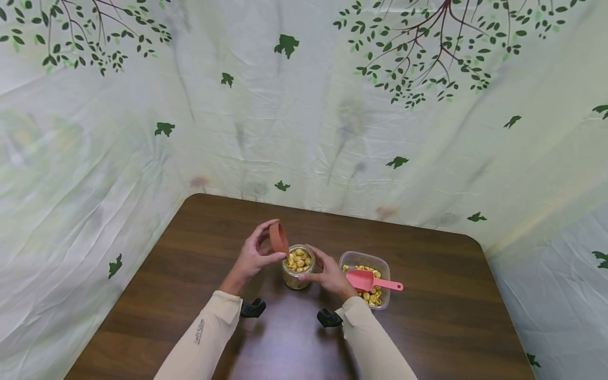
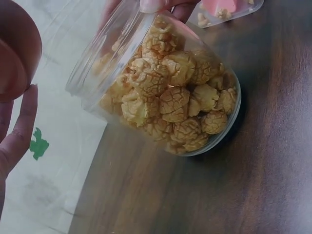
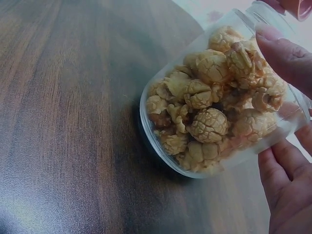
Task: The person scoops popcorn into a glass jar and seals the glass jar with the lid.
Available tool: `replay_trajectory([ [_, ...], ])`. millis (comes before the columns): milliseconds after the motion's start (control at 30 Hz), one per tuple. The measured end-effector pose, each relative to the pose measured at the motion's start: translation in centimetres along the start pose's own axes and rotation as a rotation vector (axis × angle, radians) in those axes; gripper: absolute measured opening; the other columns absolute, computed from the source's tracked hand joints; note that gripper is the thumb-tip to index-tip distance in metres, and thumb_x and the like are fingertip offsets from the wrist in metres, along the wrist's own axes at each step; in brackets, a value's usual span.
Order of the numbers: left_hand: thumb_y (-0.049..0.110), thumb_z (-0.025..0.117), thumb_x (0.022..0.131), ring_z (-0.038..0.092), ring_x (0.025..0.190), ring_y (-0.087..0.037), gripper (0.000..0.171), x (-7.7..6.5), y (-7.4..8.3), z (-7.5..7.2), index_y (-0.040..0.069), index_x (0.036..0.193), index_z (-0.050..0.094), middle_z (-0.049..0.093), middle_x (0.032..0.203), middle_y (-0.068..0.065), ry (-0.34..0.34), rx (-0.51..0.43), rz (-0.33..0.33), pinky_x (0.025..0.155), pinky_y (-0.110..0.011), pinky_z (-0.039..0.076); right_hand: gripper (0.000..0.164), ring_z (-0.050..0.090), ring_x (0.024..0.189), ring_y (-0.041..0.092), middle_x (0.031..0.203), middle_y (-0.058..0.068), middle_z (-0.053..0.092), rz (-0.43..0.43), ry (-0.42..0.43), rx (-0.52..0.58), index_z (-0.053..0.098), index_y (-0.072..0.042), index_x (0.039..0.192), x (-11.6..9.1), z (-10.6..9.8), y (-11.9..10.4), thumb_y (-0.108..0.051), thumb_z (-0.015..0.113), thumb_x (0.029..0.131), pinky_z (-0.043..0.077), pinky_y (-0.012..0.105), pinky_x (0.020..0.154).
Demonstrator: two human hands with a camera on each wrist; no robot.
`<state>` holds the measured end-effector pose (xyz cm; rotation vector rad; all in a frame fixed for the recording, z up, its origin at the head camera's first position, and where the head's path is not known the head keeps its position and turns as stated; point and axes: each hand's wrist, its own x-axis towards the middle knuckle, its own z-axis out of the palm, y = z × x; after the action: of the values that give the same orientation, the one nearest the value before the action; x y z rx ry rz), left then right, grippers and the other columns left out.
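A clear jar full of caramel popcorn stands on the table, its mouth uncovered. My right hand grips the jar near its rim, thumb on the near side and fingers round the far side. In the left hand is a reddish-brown round lid, pinched by its edge and tilted on its side, just left of and above the jar's mouth. In the right wrist view the popcorn pieces show through the jar wall up to near the neck.
Right of the jar sits a clear plastic tub with more popcorn in it. A pink scoop lies across the tub, its handle sticking out over the right rim. The brown table ends at a leaf-printed cloth behind.
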<state>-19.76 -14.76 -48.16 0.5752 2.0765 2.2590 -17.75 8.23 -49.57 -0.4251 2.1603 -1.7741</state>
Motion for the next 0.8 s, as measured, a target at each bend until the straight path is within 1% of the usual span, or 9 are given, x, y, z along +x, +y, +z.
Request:
replay_trajectory([
  [100,-0.013,0.076,0.073,0.049,0.118,-0.020,0.080,0.3,0.2,0.2,0.001,0.143,0.039,0.043,0.134,-0.020,-0.030,0.034,0.016,0.093,-0.035,0.050,0.077,0.042,0.133,0.035,0.143,0.022,0.045,0.011,0.005,-0.006,0.035,0.004,0.146,-0.1,-0.1,-0.1,-0.006,0.077,0.081,0.035,0.048,0.108],
  [233,-0.012,0.077,0.072,0.046,0.122,-0.029,0.082,0.7,0.5,0.5,0.003,0.144,0.039,0.042,0.134,-0.018,-0.058,0.094,0.023,0.094,-0.045,0.049,0.077,0.041,0.134,0.033,0.144,0.020,0.044,0.030,0.007,-0.005,0.035,0.002,0.146,-0.1,-0.2,0.1,-0.006,0.077,0.082,0.034,0.048,0.109],
  [300,-0.013,0.077,0.072,0.044,0.123,-0.034,0.084,0.8,0.6,0.6,0.002,0.144,0.038,0.042,0.135,-0.019,-0.068,0.116,0.023,0.095,-0.050,0.047,0.077,0.041,0.134,0.034,0.145,0.020,0.044,0.034,0.007,-0.004,0.035,0.001,0.147,-0.1,-0.2,0.1,-0.006,0.076,0.082,0.033,0.048,0.109],
  [433,-0.014,0.077,0.072,0.042,0.123,-0.038,0.082,1.0,1.0,1.0,-0.001,0.142,0.036,0.043,0.136,-0.024,-0.079,0.155,0.007,0.095,-0.056,0.044,0.076,0.041,0.134,0.034,0.145,0.020,0.044,0.044,0.011,-0.008,0.035,0.001,0.147,-0.1,-0.3,0.0,-0.006,0.076,0.083,0.033,0.049,0.109],
  [533,-0.013,0.076,0.072,0.043,0.121,-0.041,0.077,0.9,2.3,1.4,-0.006,0.138,0.037,0.045,0.133,-0.028,-0.088,0.199,0.007,0.094,-0.057,0.044,0.075,0.041,0.134,0.034,0.144,0.020,0.045,0.050,0.014,-0.006,0.036,0.001,0.146,-0.2,-0.3,-0.1,-0.006,0.075,0.083,0.034,0.049,0.109],
  [667,-0.010,0.077,0.072,0.044,0.119,-0.043,0.074,0.7,3.9,1.8,-0.010,0.136,0.041,0.046,0.131,-0.029,-0.109,0.259,0.016,0.093,-0.058,0.044,0.075,0.042,0.133,0.035,0.145,0.021,0.044,0.065,0.009,-0.008,0.035,0.001,0.146,-0.2,-0.3,-0.3,-0.006,0.075,0.083,0.034,0.050,0.108],
  [800,-0.006,0.079,0.073,0.045,0.118,-0.043,0.073,0.6,4.3,2.1,-0.008,0.137,0.044,0.046,0.131,-0.027,-0.139,0.307,0.016,0.094,-0.060,0.043,0.075,0.041,0.134,0.035,0.146,0.020,0.043,0.082,0.005,-0.022,0.035,0.000,0.147,-0.2,-0.3,-0.4,-0.007,0.075,0.084,0.035,0.050,0.108],
])
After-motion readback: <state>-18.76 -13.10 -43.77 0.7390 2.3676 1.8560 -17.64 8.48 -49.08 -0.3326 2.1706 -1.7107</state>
